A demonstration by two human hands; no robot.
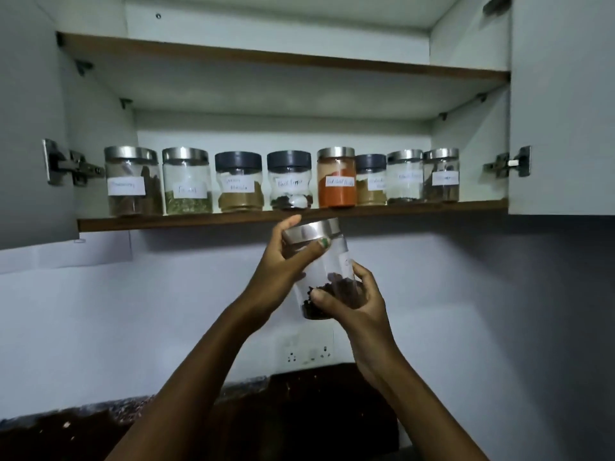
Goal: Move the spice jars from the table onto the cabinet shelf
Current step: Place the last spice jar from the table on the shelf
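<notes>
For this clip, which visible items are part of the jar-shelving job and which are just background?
Job items:
held jar, tilted, dark spice inside
left hand gripping it near the lid
right hand gripping its base
eight shelved jars
lower shelf

Background:
wall socket
door hinges
upper shelf

I see the lower shelf (233, 220) of the open cabinet taken along its whole width by a row of eight jars (289, 179), standing close side by side, with only narrow gaps between them. At the right end, the last jar (441, 174) is near the cabinet wall. Above the lids there is much free height up to the upper shelf (283, 58), so a hand can pass there. The strip of shelf in front of the row is narrow. The two doors (562, 104) stand open at the sides, and their hinges (71, 164) stick inward a little. Below the shelf, the space before the wall (133, 311) is free.
</notes>
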